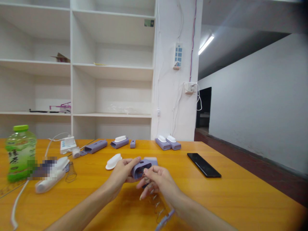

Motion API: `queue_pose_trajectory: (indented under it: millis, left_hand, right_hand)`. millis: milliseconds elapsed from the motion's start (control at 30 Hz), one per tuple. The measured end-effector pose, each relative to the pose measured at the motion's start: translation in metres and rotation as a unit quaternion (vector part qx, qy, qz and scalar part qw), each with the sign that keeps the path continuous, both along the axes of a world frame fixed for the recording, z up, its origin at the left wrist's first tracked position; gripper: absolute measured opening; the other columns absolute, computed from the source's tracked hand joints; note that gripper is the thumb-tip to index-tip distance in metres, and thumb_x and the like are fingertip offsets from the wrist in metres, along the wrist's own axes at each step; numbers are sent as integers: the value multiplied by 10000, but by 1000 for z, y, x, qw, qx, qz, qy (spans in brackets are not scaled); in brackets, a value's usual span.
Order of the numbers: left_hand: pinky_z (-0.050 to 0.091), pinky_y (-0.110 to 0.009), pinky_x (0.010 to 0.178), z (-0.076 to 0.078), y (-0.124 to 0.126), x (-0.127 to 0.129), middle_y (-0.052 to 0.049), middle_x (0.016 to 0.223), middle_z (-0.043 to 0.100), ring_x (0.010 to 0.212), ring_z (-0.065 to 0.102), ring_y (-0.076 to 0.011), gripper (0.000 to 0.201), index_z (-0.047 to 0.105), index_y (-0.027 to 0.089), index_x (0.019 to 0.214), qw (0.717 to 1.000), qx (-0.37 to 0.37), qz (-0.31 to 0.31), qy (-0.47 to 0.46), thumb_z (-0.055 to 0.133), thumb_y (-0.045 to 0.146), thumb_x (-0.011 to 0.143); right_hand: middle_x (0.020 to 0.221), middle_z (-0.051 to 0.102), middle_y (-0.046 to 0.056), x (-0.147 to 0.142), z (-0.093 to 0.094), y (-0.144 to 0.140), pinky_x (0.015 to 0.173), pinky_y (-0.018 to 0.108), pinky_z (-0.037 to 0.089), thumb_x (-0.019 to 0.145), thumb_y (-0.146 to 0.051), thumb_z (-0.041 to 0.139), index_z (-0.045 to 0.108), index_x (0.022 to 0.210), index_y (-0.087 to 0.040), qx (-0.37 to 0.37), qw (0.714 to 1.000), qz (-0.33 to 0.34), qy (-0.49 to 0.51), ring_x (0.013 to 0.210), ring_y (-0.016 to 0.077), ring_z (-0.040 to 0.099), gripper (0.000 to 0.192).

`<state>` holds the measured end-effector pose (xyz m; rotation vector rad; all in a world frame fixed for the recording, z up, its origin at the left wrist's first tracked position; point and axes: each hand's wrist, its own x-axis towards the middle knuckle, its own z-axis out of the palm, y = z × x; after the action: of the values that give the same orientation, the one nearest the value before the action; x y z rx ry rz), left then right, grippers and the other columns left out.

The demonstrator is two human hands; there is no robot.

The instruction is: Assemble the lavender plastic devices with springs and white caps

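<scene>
Steadying the purple case [147, 161] should help: the left hand [122, 170] wraps its grip around it above the worktop [243, 199]; the right hand [161, 180] curls at its mouth, hold unclear, spring [157, 204] beneath.

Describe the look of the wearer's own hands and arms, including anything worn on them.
The left hand and right hand are ungloved. Both forearms are bare, with no sleeve, watch or bracelet showing. Some fingers are partly hidden, so rings cannot be ruled out.
</scene>
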<state>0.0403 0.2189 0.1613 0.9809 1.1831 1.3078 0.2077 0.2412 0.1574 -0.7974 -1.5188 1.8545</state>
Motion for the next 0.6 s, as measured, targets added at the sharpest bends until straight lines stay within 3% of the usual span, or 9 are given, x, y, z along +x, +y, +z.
queue_pose_trajectory:
  millis: [600]
  left_hand:
    - [404, -192, 504, -4, 2, 3, -6, 587, 596, 519, 513, -115, 494, 689, 125, 709, 999, 17, 28, 43, 761, 614, 700]
  right_hand:
    - [852, 757, 112, 2, -7, 3, 584, 274, 497, 695, -707, 724, 493, 884, -174, -36, 999, 5, 9, 563, 195, 716, 611]
